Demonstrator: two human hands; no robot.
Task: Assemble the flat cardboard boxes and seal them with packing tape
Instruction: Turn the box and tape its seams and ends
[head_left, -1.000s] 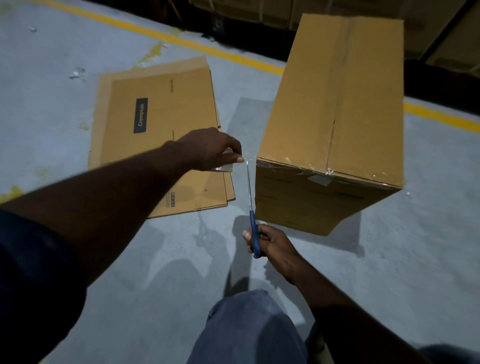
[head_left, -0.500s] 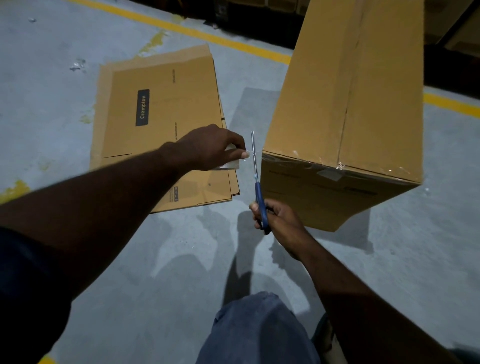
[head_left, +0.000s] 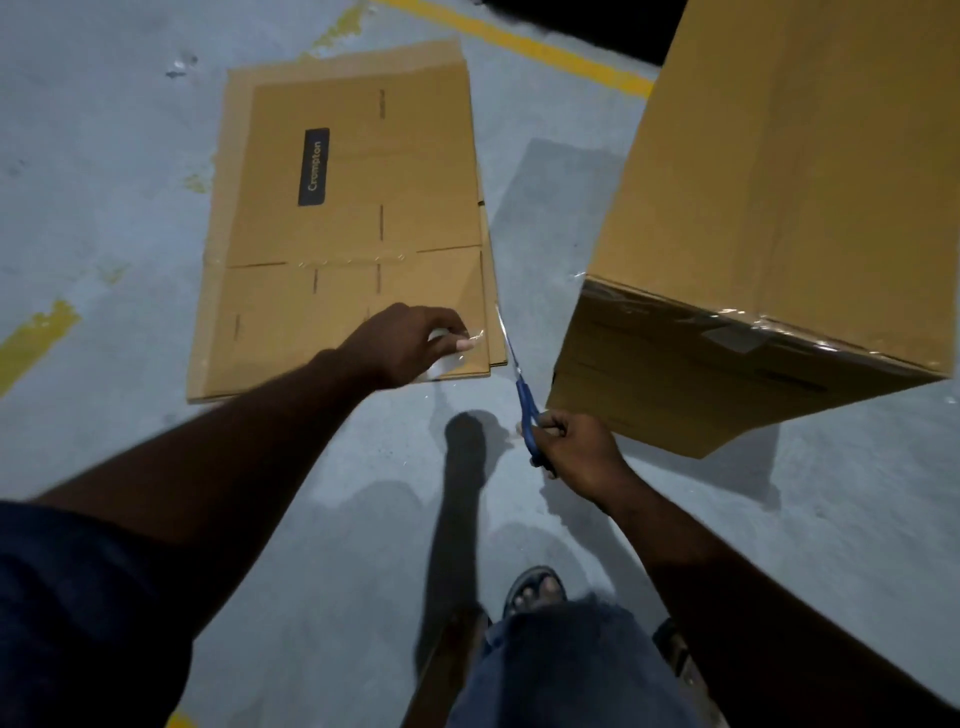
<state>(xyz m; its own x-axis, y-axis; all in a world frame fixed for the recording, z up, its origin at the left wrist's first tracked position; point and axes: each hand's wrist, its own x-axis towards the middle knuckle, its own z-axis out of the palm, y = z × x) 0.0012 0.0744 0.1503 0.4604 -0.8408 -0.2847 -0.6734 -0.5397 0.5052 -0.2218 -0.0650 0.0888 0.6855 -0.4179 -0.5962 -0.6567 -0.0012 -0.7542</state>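
Clear tape (head_left: 485, 333) stretches from roll (head_left: 440, 336) gripped in left hand (head_left: 410, 345) to scissors (head_left: 525, 402) gripped in right hand (head_left: 576, 452). Taped box (head_left: 779, 208) stands on floor (head_left: 831, 519), right of flat boxes (head_left: 353, 208). Judged: cutting step; clean snip next.

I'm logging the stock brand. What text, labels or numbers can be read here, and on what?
"Crompton": on the dark blue label of the top flat cardboard box.
Small dark print elsewhere on that box: too small to read.
Dark marking on the assembled box's near side: too blurred to read.
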